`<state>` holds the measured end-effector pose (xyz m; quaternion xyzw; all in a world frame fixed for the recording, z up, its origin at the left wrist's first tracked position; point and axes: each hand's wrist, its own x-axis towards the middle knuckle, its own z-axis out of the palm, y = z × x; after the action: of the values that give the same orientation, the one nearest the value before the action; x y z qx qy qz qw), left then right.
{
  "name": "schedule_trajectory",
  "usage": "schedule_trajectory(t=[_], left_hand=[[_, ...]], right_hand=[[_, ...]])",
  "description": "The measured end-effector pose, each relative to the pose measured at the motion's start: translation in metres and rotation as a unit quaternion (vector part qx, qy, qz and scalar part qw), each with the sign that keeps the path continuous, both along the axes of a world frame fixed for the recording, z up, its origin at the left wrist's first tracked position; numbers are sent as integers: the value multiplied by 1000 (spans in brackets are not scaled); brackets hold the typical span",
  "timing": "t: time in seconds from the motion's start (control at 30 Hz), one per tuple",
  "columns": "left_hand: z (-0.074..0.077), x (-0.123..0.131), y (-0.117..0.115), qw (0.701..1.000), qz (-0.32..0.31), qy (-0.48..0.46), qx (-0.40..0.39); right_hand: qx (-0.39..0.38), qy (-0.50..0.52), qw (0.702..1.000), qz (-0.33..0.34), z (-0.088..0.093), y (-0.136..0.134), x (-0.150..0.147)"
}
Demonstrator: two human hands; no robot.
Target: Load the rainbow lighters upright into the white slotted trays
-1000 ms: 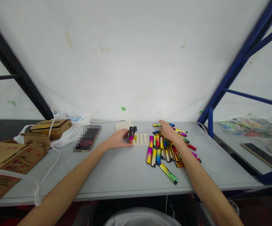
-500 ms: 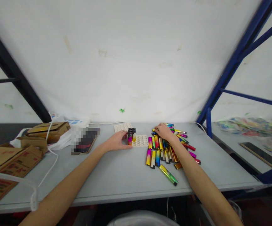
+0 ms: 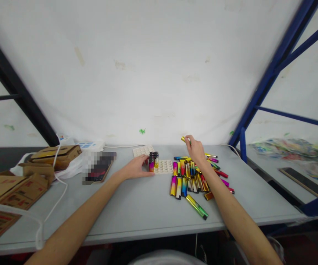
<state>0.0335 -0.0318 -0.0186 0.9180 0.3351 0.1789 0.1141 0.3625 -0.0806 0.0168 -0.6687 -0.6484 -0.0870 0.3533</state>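
Note:
Several lighters (image 3: 151,162) with black tops stand upright at the left end of a white tray (image 3: 165,166) with round holes. My left hand (image 3: 136,167) grips that end of the tray, thumb at its front and fingers behind the lighters. Raised above a pile of loose lighters (image 3: 193,180), my right hand (image 3: 196,150) pinches a gold-yellow lighter (image 3: 183,139) that points up to the left. The loose ones are shiny and multicoloured; some lie in rows to the right of the tray. One yellow-green lighter (image 3: 196,207) lies near the table's front edge.
A second white holed tray (image 3: 142,150) is behind my left hand. To the left lie a phone (image 3: 102,167) and opened cardboard boxes (image 3: 15,195), with a white cable. Blue metal posts (image 3: 258,95) rise at the right, beyond which another phone (image 3: 302,181) lies.
My right hand has lifted off the pile, up and away, with a gold-yellow lighter in its fingers. My left hand stays at the tray.

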Motion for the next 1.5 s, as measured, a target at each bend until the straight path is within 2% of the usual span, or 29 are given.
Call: schedule_trajectory(t=[0.1, 0.2, 0.3, 0.4, 0.5, 0.57, 0.73, 0.97, 1.1, 1.37, 1.5], left_hand=[[-1, 0, 0, 1000, 1, -10, -1], [-1, 0, 0, 1000, -1, -19, 5], [-1, 0, -1, 1000, -6, -24, 10], [0, 0, -1, 1000, -3, -20, 7], [1, 0, -2, 1000, 5, -12, 6], [0, 0, -2, 1000, 7, -14, 6], [-1, 0, -2, 1000, 4, -25, -2], [1, 1, -3, 1000, 7, -19, -10], [1, 1, -3, 1000, 2, -28, -5], [-2, 0, 0, 1000, -2, -21, -6], [0, 1, -2, 999, 1, -31, -9]], right_hand=[[53, 129, 990, 27, 6, -10, -1], [50, 275, 958, 64, 6, -16, -6], [32, 394, 910, 122, 5, -17, -18], [15, 494, 846, 198, 8, -20, -34], [-50, 550, 788, 270, 9, -27, -47], [-100, 559, 769, 292, 8, -31, -54], [-143, 553, 768, 288, 1, -36, -68], [-203, 528, 749, 344, -4, -41, -82], [-243, 539, 740, 321, -6, -42, -87], [-229, 526, 794, 199, -13, -41, -98], [-233, 513, 807, 177, -14, -42, -102]])
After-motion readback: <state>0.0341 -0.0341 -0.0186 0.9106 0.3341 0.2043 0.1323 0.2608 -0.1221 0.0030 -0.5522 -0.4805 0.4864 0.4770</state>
